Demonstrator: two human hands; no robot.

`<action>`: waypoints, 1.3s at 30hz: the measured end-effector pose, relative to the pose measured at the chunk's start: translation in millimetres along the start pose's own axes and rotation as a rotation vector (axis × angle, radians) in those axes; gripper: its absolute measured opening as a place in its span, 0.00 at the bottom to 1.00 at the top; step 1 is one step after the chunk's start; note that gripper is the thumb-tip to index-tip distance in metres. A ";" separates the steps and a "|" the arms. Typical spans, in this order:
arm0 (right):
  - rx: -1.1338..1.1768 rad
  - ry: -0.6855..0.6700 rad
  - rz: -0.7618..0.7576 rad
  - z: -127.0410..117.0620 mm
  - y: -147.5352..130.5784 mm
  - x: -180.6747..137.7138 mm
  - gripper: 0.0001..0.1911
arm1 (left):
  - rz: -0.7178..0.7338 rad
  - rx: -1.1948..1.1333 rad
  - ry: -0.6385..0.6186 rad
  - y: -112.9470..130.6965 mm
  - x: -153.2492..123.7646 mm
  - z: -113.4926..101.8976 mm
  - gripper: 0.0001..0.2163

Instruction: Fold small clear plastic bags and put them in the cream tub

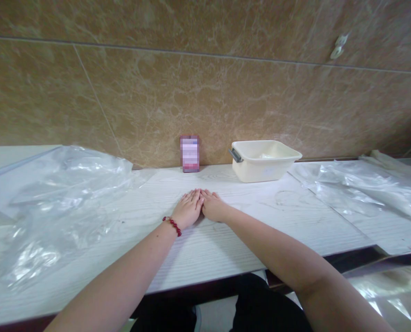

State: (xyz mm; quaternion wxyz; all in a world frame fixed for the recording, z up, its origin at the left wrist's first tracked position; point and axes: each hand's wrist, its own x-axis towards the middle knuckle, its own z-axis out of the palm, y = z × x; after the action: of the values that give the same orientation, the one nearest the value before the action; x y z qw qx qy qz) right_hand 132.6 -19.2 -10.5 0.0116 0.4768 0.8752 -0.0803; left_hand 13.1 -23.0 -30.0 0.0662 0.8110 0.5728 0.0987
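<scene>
My left hand [189, 208] lies flat, palm down, on the white wood-grain table [178, 263], with nothing in it. A bracelet of red beads [173, 225] circles that wrist. My right hand [214, 207] rests flat beside it, also holding nothing, and the fingers of the two hands meet at the tips. Just beyond them a phone [190, 154] with a blurred, lit screen leans upright against the wall. To its right stands a cream plastic bin [261, 170] with a grey handle; something clear or whitish shows inside, too indistinct to name.
Clear plastic bags [77, 184] spread over the left side of the table. More clear plastic [361, 184] lies at the right. A brown marbled tile wall [164, 97] closes off the back, with a small white fixture [338, 47] on it. The table's dark front edge [219, 282] is near my legs.
</scene>
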 end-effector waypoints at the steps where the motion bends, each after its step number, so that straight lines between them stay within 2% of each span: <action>1: 0.004 0.012 0.007 0.8 0.1 -0.7 0.27 | -0.002 0.019 0.001 -0.3 -0.4 0.0 0.24; 8: -0.011 0.116 0.046 9.8 6.2 -4.0 0.26 | -0.014 0.104 0.010 -3.5 -4.4 -0.5 0.23; 20: 0.018 -0.111 0.085 -1.3 24.6 -4.8 0.32 | -0.052 0.132 -0.046 -10.9 -10.1 -4.1 0.24; 26: 0.012 -0.136 0.097 -0.2 30.1 -4.6 0.34 | -0.054 0.128 -0.086 -11.6 -11.9 -8.2 0.28; 39: 0.007 -0.198 0.154 -3.9 42.2 -5.6 0.38 | -0.025 0.101 -0.139 -17.7 -13.8 -13.9 0.30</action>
State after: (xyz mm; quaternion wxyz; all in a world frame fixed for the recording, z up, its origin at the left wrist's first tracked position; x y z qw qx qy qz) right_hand 171.2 -0.9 -11.6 0.1026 0.5324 0.8303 -0.1288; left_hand -10.9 -30.1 -21.5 0.0660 0.8111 0.5811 0.0120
